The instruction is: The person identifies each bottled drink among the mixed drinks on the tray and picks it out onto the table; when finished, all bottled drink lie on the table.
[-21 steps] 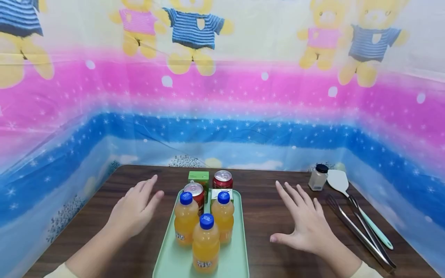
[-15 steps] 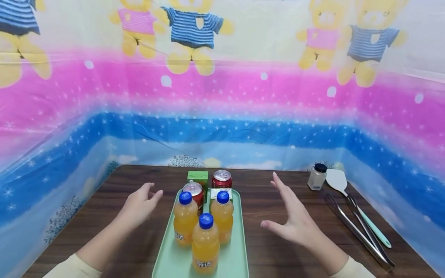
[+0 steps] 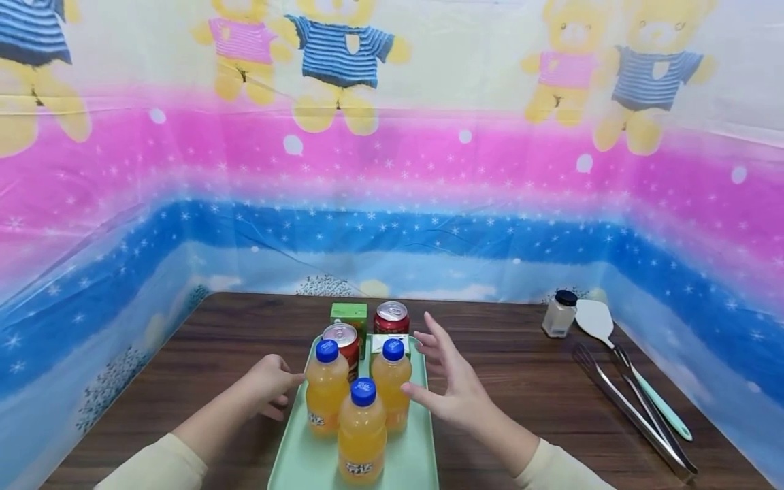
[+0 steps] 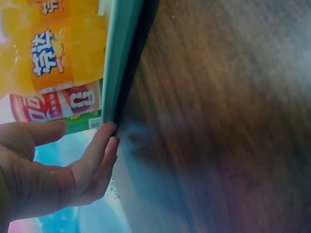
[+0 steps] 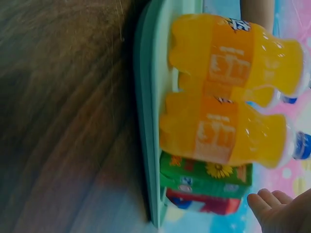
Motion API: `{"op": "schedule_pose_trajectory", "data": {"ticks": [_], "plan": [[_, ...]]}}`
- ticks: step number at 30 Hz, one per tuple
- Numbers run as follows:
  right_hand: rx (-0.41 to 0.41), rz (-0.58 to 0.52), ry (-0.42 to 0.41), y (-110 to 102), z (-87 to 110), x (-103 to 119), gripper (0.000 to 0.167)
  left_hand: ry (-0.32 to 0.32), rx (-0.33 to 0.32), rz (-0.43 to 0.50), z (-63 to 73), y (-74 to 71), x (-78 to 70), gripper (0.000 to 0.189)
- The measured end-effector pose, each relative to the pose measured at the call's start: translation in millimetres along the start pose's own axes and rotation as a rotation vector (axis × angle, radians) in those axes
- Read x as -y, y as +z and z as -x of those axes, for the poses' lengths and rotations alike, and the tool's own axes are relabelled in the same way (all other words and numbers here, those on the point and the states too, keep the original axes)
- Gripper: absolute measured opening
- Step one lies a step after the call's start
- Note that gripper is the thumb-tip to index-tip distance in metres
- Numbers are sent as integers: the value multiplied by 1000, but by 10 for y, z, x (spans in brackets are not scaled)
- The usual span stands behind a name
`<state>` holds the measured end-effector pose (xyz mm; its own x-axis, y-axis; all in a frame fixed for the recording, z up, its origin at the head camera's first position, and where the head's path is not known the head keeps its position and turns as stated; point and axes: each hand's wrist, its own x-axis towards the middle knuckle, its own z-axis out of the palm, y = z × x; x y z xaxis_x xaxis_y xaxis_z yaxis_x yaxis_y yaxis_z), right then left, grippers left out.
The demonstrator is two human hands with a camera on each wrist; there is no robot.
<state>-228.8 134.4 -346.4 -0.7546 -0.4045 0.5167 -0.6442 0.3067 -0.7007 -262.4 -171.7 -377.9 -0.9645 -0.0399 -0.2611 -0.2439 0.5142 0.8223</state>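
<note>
Left hand (image 3: 267,393) curled at pale green plastic tray (image 3: 422,446) edge, right hand (image 3: 450,388) spread wide beside; crowded orange juice bottles (image 3: 363,430) risked toppling.

Bare hands; cream long sleeves (image 3: 160,466) on both arms

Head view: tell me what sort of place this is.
Probably a staged tabletop set, not a real kitchen: a wooden table screened by a teddy-bear printed sheet, with a green tray of drinks and tongs laid out.
</note>
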Motion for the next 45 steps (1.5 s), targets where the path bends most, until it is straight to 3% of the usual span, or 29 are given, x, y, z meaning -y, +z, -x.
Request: {"op": "schedule_pose_trajectory", "data": {"ticks": [4, 10, 19, 34, 45], "plan": [[20, -74, 97, 67, -14, 194, 86, -12, 11, -14, -9, 50, -5, 34], [16, -114, 190, 191, -22, 67, 82, -32, 11, -22, -19, 83, 7, 31], [10, -56, 139, 276, -37, -185, 72, -32, 5, -54, -32, 142, 38, 21], [-30, 63, 148, 359, -91, -181, 62, -16, -15, -150, -76, 157, 40, 21], [-38, 75, 132, 374, -99, -172, 57, 14, -33, -200, -65, 154, 57, 19]]}}
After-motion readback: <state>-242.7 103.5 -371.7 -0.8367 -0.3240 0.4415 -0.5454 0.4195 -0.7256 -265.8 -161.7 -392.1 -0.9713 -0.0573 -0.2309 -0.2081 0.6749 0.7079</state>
